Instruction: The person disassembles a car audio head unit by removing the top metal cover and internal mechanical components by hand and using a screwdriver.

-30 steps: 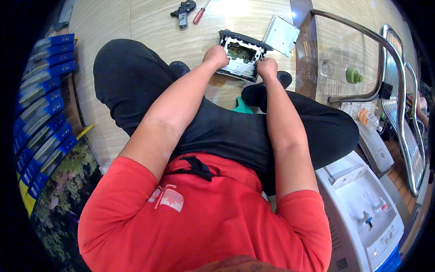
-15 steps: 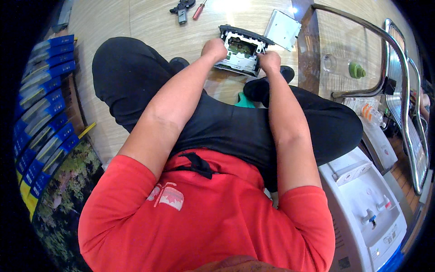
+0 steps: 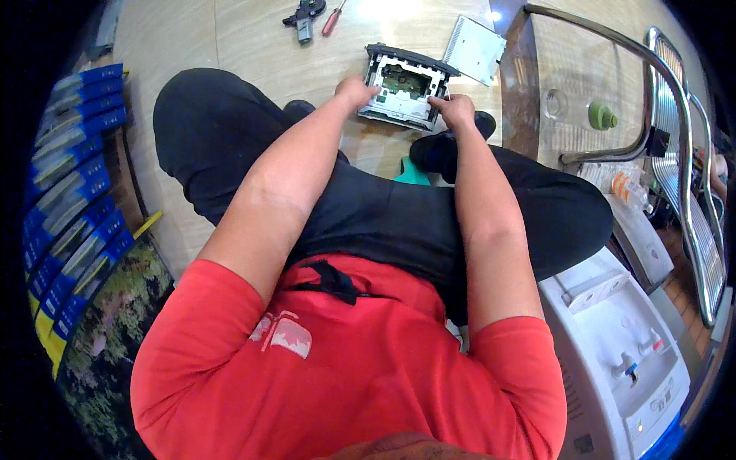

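An opened car stereo (image 3: 404, 98) sits on the floor in front of my crossed legs. Its metal housing shows a green circuit board inside, and a black front panel runs along its far side. My left hand (image 3: 356, 93) grips the left side of the housing, thumb over the edge. On the opposite side, my right hand (image 3: 455, 110) is closed on the right edge, with its thumb on the top. Behind it to the right lies a flat silver metal cover (image 3: 474, 50).
A red-handled screwdriver (image 3: 333, 19) and a black power tool (image 3: 305, 21) lie beyond the stereo. A metal-framed bench (image 3: 682, 176) stands at the right, near a green-capped bottle (image 3: 602, 116). The white water dispenser (image 3: 613, 345) is beside my right leg; blue packages (image 3: 77, 169) line the left.
Both hands have shifted their grip slightly toward me along the stereo's sides, and their thumbs now rest on top of it. The stereo stays in nearly the same place.
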`<state>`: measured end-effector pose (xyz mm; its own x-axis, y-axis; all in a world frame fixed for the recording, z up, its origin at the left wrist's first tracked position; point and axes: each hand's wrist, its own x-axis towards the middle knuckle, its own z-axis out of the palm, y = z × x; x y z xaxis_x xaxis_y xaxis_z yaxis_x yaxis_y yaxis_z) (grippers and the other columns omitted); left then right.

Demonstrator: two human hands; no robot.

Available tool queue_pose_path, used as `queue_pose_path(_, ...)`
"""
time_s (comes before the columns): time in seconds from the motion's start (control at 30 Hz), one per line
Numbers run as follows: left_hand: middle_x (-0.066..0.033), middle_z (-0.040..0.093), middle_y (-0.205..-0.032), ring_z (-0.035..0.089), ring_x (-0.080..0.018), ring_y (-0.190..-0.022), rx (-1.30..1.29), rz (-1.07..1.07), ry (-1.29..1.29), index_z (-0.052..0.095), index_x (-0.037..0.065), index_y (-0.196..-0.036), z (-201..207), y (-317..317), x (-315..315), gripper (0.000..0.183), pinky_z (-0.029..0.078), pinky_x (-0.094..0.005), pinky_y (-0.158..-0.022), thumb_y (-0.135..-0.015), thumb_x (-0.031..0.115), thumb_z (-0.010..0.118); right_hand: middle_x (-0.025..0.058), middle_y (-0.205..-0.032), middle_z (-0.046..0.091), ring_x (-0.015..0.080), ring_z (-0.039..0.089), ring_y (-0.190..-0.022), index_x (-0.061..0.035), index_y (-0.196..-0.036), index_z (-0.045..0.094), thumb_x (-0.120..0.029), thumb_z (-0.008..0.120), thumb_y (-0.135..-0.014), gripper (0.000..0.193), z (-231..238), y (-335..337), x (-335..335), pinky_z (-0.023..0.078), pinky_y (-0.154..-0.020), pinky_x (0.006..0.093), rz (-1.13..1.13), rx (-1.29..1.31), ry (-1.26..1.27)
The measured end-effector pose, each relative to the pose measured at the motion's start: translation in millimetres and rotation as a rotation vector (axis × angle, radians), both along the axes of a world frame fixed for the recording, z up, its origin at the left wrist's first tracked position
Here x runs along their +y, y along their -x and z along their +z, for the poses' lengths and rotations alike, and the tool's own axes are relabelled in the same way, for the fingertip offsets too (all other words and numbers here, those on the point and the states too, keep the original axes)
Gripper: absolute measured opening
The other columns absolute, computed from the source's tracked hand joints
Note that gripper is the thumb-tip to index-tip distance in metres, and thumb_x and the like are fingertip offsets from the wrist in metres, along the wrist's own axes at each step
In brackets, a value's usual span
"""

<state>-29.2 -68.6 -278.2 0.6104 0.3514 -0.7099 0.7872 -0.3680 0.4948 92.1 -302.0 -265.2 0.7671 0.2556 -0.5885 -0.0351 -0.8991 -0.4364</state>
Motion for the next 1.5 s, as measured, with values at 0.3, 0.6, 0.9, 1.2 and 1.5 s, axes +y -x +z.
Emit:
queue_pose_path(0.3, -0.0137, 0.068, -0.091, 0.067, -0.0273, -0.075, -0.003, 0.046, -0.052, 0.061, 0.007, -0.116, -0.6, 4.9, -2.0, 0.045, 0.055, -0.0404, -0.058, -0.083, 0.036, 0.068, 0.0235, -0.088, 0.067, 0.0362, 0.065, -0.087, 0.0027, -0.083, 0.071, -0.048, 0.074, -0.071, 0.052, 19.1, 1.6, 13.2, 0.050, -0.080, 0.0428, 0.065, -0.073, 0.101)
queue_pose_path(0.6, -0.0160, 0.068, -0.100, 0.068, -0.0284, -0.086, 0.013, 0.074, -0.058, 0.063, 0.008, -0.117, 15.8, 3.7, -4.2, 0.048, 0.055, -0.0394, -0.070, -0.080, 0.037, 0.071, 0.0244, -0.086, 0.067, 0.0357, 0.066, -0.084, 0.0033, -0.083, 0.071, -0.051, 0.072, -0.073, 0.055, 22.7, 1.5, 16.5, 0.049, -0.078, 0.0421, 0.015, -0.083, 0.103)
queue_pose_path(0.9, -0.0164, 0.068, -0.100, 0.067, -0.0283, -0.090, -0.018, 0.054, -0.060, 0.065, 0.007, -0.113, 15.5, 4.3, -3.9, 0.044, 0.052, -0.0371, -0.079, -0.080, 0.036, 0.071, 0.0250, -0.084, 0.067, 0.0371, 0.065, -0.083, 0.0049, -0.079, 0.070, -0.052, 0.072, -0.073, 0.057, 22.1, 0.1, 17.3, 0.049, -0.077, 0.0434, 0.026, -0.070, 0.143)
queue_pose_path(1.2, -0.0157, 0.068, -0.101, 0.066, -0.0284, -0.094, 0.006, 0.140, -0.026, 0.065, 0.008, -0.111, 3.0, 0.9, -6.0, 0.038, 0.050, -0.0386, -0.085, -0.083, 0.033, 0.068, 0.0244, -0.083, 0.067, 0.0365, 0.065, -0.082, 0.0044, -0.078, 0.070, -0.051, 0.072, -0.073, 0.056, 18.9, -1.0, 20.5, 0.049, -0.076, 0.0427, 0.053, -0.111, 0.160)
queue_pose_path(1.5, -0.0168, 0.067, -0.105, 0.064, -0.0320, -0.098, -0.072, 0.101, -0.187, 0.060, 0.015, -0.123, 12.0, -8.8, 7.3, 0.044, 0.048, -0.0397, -0.086, -0.082, 0.031, 0.065, 0.0174, -0.068, 0.066, 0.0286, 0.064, -0.063, 0.0023, -0.078, 0.070, -0.039, 0.071, -0.078, 0.042, 0.3, -15.9, 33.1, 0.049, -0.061, 0.0393, 0.026, -0.205, -0.027)
